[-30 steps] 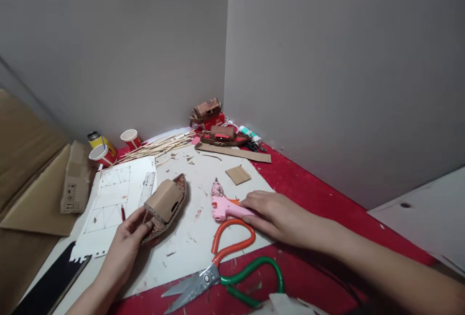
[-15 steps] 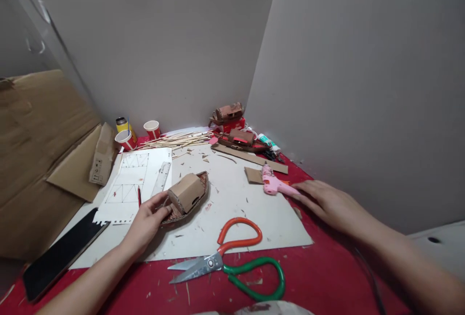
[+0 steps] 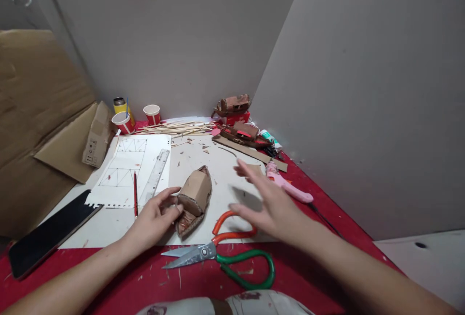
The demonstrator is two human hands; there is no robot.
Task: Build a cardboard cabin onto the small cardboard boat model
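Note:
A small cardboard model boat (image 3: 194, 194) with a curved cabin rests on the white sheet. My left hand (image 3: 158, 216) grips its near left side, thumb and fingers bent at the end of the cabin. My right hand (image 3: 267, 203) is in the air to the right of the boat, fingers spread and holding nothing; it is slightly blurred. Behind it lies a pink glue gun (image 3: 290, 189) on the red cloth. Scissors (image 3: 209, 252) with one orange and one green handle lie partly open in front of the boat, the orange loop just below my right fingers.
A phone (image 3: 54, 232), a red pencil (image 3: 135, 194), a clear ruler (image 3: 157, 172) and a drawing (image 3: 125, 160) lie left. Thin sticks (image 3: 178, 127), paper cups (image 3: 151, 114), cardboard strips (image 3: 250, 153) and two brown model boats (image 3: 234, 104) are at the back. A large cardboard piece (image 3: 39, 112) stands left.
My right hand has let go of the glue gun and moved left toward the boat. The boat has turned so its length points more away from me, with my left hand still at it.

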